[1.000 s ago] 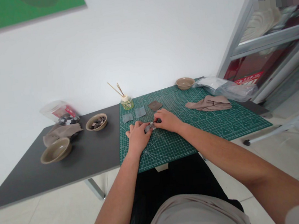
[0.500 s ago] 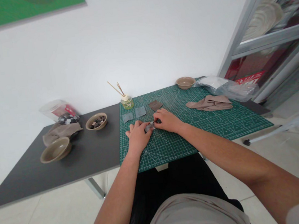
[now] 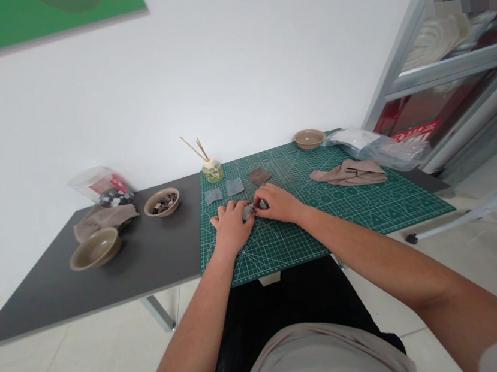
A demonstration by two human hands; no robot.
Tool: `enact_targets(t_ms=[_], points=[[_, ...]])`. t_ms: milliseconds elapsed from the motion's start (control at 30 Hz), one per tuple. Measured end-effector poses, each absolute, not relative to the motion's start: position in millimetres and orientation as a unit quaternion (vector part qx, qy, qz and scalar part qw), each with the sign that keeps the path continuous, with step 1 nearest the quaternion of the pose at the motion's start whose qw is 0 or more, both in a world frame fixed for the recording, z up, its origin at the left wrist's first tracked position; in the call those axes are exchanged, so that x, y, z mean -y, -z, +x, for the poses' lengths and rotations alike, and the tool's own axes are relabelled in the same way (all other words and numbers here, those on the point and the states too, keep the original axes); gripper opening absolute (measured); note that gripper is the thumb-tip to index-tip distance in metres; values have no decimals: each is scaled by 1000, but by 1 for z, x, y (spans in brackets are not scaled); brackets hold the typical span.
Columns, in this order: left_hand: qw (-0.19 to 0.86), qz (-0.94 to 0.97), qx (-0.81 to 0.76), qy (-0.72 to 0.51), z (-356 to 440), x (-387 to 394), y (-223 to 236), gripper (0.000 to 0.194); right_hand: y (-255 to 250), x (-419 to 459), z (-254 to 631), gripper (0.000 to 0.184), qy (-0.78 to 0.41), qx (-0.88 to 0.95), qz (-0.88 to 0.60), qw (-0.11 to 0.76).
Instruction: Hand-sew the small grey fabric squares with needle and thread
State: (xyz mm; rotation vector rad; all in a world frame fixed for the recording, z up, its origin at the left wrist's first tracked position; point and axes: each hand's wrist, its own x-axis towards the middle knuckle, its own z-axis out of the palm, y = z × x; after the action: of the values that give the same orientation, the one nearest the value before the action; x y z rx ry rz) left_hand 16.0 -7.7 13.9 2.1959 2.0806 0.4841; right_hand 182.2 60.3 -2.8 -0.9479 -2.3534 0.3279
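Note:
Both my hands meet over the green cutting mat [image 3: 282, 242]. Pinched in my left hand [image 3: 232, 225] is a small mottled grey piece [image 3: 248, 212], its ends partly covered by the fingers. My right hand [image 3: 279, 202] grips the other side of the grey work, where a darker bit [image 3: 263, 204] shows between thumb and fingers. Whether this is one piece or two cannot be made out. Just beyond my fingers lie two thin blue-grey squares, one [image 3: 213, 195] smaller than the other [image 3: 234, 186], and a brown square [image 3: 259, 176].
A bowl of small dark chips [image 3: 162, 202], another bowl [image 3: 95, 249], a cloth [image 3: 106, 219] and a clear tub [image 3: 100, 185] stand left. A reed diffuser [image 3: 213, 170] is at the back. Rightward are a bowl [image 3: 309, 138], a plastic bag [image 3: 379, 147] and a crumpled cloth [image 3: 350, 173].
My right fingers have shifted slightly on the grey work, and more grey shows between thumb and fingers. My left hand stays nearly in place. The other things have not moved.

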Motion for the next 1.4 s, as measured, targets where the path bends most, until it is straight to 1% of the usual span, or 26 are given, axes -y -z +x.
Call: enact_targets(t_ms=[133, 267, 367, 467, 533, 633, 733, 800, 867, 1000, 1100, 1267, 1400], points=[[48, 726, -660, -187, 14, 9, -16, 35, -2, -55, 182, 16, -203, 863, -338, 317], [66, 734, -635, -230, 12, 11, -19, 27, -6, -51, 183, 20, -262, 845, -332, 327], [71, 729, -633, -252, 10, 11, -20, 17, -7, -51, 183, 18, -276, 839, -333, 330], [86, 704, -650, -274, 7, 8, -18, 12, -4, -52, 183, 17, -238, 849, -334, 334], [108, 671, -666, -308, 4, 4, -15, 13, 0, -53, 183, 26, -184, 867, -339, 314], [141, 637, -669, -356, -3, -2, -9, 14, 4, -55, 181, 40, -119, 898, -346, 243], [146, 637, -660, -371, -6, -5, -6, 11, 5, -54, 178, 37, -100, 905, -362, 202], [145, 638, -656, -377, -7, -5, -6, 10, 3, -53, 177, 32, -104, 899, -378, 197], [146, 636, -657, -379, -6, -5, -6, 10, -1, -53, 177, 32, -121, 888, -400, 190], [150, 632, -658, -381, -7, -6, -6, 13, -14, -54, 177, 50, -169, 844, -491, 136], [147, 633, -660, -378, -8, -7, -5, 14, -24, -56, 178, 51, -205, 806, -547, 92], [153, 632, -659, -378, -9, -9, -3, 15, -32, -53, 184, 61, -199, 792, -569, 96], [151, 633, -661, -374, -8, -9, -4, 15, -34, -53, 187, 55, -195, 802, -561, 58]])
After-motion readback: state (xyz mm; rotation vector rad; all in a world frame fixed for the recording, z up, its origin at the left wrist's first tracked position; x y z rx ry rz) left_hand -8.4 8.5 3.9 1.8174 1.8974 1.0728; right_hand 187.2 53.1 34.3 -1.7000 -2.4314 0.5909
